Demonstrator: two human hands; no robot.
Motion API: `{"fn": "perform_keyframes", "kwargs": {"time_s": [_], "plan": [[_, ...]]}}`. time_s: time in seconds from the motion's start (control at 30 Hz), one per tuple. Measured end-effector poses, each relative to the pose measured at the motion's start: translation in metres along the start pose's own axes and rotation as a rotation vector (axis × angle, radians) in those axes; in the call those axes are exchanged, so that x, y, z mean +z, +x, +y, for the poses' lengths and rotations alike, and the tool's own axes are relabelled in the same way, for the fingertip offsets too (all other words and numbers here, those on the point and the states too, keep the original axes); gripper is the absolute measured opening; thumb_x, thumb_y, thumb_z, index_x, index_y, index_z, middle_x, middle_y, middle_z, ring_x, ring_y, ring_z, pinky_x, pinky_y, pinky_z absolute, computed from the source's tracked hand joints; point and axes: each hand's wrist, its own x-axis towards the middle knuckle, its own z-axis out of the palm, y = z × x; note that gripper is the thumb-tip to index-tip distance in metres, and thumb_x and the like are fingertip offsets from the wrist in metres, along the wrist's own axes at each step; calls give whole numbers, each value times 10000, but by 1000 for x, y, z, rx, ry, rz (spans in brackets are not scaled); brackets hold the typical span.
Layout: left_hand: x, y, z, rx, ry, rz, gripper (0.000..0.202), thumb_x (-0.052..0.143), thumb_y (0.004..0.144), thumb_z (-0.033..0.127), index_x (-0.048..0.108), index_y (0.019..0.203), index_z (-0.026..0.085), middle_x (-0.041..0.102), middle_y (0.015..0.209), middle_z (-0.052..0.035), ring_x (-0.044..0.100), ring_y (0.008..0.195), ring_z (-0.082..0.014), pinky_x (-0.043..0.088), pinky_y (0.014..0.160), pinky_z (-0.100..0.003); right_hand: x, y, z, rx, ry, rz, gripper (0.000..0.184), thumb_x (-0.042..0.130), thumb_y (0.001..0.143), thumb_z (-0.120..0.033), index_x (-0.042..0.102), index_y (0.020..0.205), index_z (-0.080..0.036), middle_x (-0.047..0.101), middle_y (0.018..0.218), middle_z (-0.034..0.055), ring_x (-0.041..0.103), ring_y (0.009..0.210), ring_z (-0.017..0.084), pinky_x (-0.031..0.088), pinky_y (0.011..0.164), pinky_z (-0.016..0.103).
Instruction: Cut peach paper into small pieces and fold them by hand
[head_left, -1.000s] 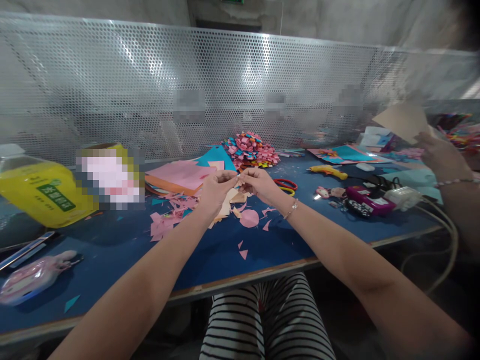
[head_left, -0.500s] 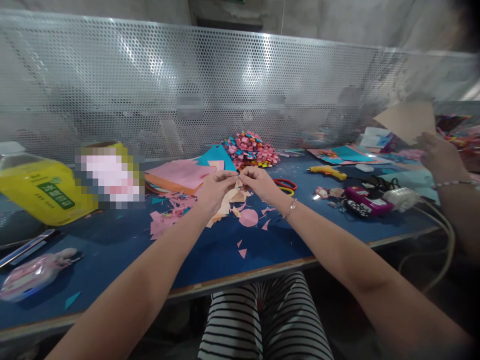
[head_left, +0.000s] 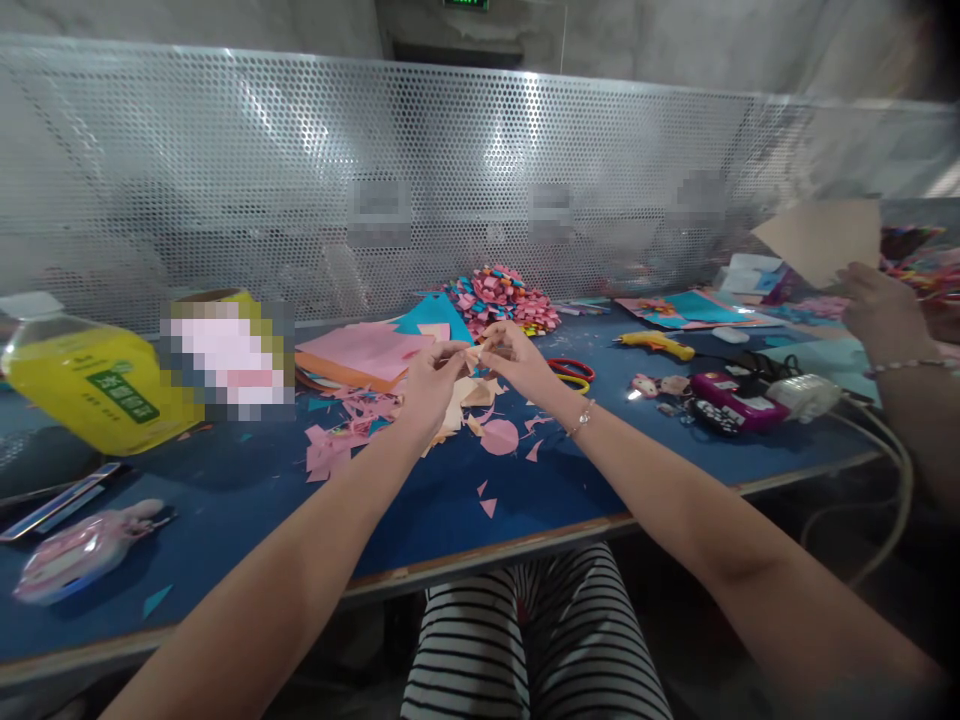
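Pinched between the fingertips of both hands is a small strip of peach-coloured paper (head_left: pixel 473 352), largely covered by the fingers. My left hand (head_left: pixel 433 385) grips it from the left, its fingers closed. From the right, my right hand (head_left: pixel 516 358) holds the same piece, thumb and fingers pressed together. Below them on the blue table lie peach paper scraps (head_left: pixel 456 408) and a pink paper circle (head_left: pixel 498 436). Scissors (head_left: pixel 574 374) with red and yellow handles rest just right of my right hand. Behind the hands sits a heap of small folded pink, blue and orange paper pieces (head_left: pixel 502 300).
Stacked coloured sheets (head_left: pixel 364 352) and pink scraps (head_left: pixel 330 450) lie left of centre. A yellow-labelled bottle (head_left: pixel 82 375) stands far left. To the right are a yellow glue gun (head_left: pixel 658 345) and a purple device (head_left: pixel 739 402). Another person's hand (head_left: pixel 885 310) holds a beige sheet (head_left: pixel 829 240).
More of the peach paper shows between my fingertips, and my right fingers have shifted slightly upward. The view has moved a little. The other person's sheet looks slightly wider.
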Motion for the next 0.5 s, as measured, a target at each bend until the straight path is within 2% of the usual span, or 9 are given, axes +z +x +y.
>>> {"fn": "perform_keyframes", "kwargs": {"time_s": [0.1,0.23,0.37,0.5], "plan": [[3,-3,2,-12,-66,-2,89,617,635,228,624,688,156,605,665,-1,561,651,-102,480,715,-280,2,-3,-3,-127,-163,13,244,592,719,-360,474,872,-211,518,895,15,553,754,112,479,658,245],[5,-6,7,-96,-165,-43,97,631,608,212,610,669,139,599,666,-1,577,668,-101,473,769,-297,-1,-4,-5,-240,-377,35,149,541,775,-346,553,777,-197,549,852,34,540,815,150,454,731,291],[3,-5,8,-185,-238,-61,75,644,583,193,605,621,141,598,648,-1,581,659,-98,472,773,-291,-5,-2,-8,-268,-490,-1,181,530,792,-372,594,774,-203,585,838,43,528,831,163,427,762,302],[2,-3,8,-216,-225,-47,125,670,584,225,591,624,136,594,630,-1,575,615,-91,481,747,-296,-7,-1,-9,-283,-517,-45,180,529,794,-356,594,742,-197,604,829,44,535,828,162,413,773,299]]}}
